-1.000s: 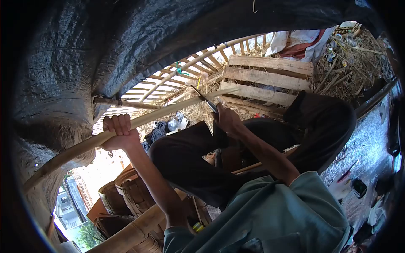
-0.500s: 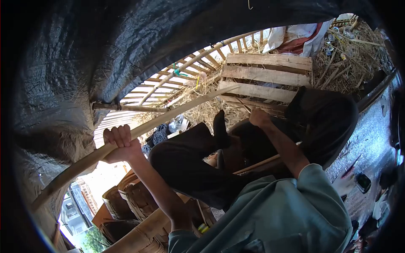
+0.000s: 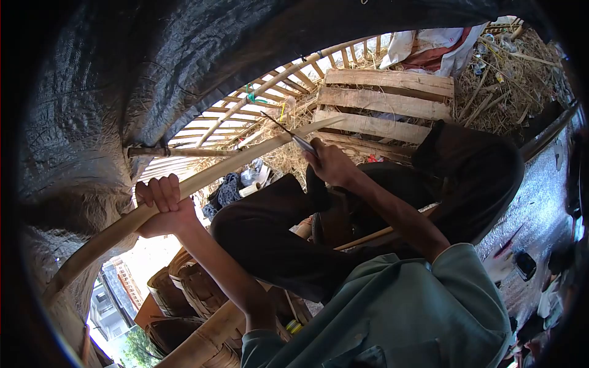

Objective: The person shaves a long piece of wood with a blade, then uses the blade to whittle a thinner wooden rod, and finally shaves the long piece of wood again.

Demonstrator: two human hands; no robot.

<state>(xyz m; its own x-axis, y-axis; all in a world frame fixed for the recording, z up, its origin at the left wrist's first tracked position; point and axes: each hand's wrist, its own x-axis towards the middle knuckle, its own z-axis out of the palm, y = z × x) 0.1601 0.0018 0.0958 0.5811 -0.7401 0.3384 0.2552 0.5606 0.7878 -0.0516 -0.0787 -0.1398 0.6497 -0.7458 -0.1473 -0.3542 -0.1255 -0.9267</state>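
My left hand is wrapped round a long, pale bamboo strip, which slants from the lower left up to a tapered tip above my lap. In my right hand is a knife with a slim blade and a dark, thin point. The blade lies across the strip near its tapered end; whether it cuts into the bamboo cannot be made out. My legs are bent beneath the strip.
A slatted wooden crate stands ahead among straw. Bamboo fencing curves behind it. Black plastic sheeting hangs at left. Woven bamboo baskets sit lower left. A thin stick crosses my lap.
My right hand has moved left and up toward the bamboo strip, bringing the knife across it. The left hand keeps its hold on the strip, having shifted slightly left.
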